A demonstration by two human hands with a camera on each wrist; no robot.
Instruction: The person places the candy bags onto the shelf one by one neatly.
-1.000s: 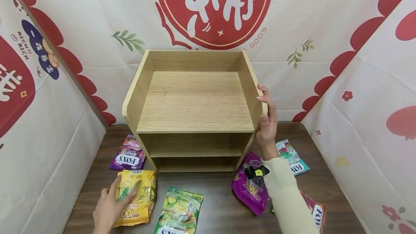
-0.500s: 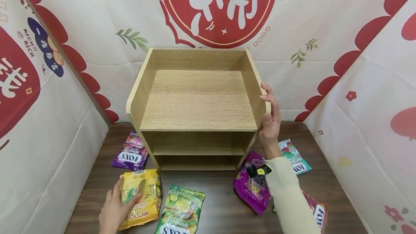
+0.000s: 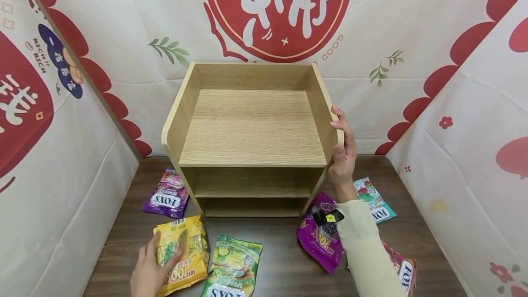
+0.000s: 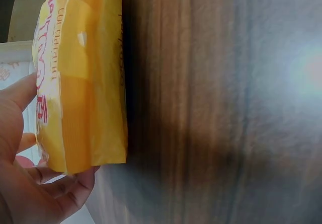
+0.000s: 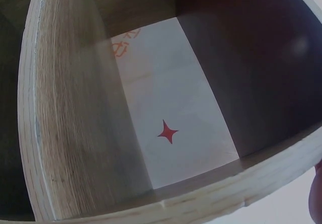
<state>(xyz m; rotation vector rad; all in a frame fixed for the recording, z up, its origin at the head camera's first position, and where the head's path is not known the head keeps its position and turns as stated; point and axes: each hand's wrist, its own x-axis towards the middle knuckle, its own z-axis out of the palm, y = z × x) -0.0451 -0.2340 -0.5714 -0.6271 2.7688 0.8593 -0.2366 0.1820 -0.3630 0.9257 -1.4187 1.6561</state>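
Observation:
A yellow candy bag [image 3: 194, 237] marked 100 lies on the table left of the middle. My left hand [image 3: 150, 267] grips its left side; in the left wrist view, fingers curl around the end of the yellow bag [image 4: 95, 113], which stands on edge to that camera. A light wooden shelf unit [image 3: 255, 127] stands at the back centre. My right hand [image 3: 344, 150] holds the front of its right side panel, fingers over the edge and thumb below. In the right wrist view the shelf's wooden edge [image 5: 37, 108] fills the foreground, with only a sliver of hand at the right.
Beside the yellow bag lies a green Fox's bag [image 3: 233, 265]. A purple Fox's bag [image 3: 167, 194] is at back left. Right of the shelf are a magenta bag [image 3: 319, 237], a teal bag [image 3: 373, 198] and a red bag [image 3: 402, 267]. Printed cloth walls [image 3: 466, 150] enclose the dark table.
My left hand and the yellow bag have shifted a little to the right, closer to the green bag, and the bag has turned slightly. My right hand keeps its hold on the shelf.

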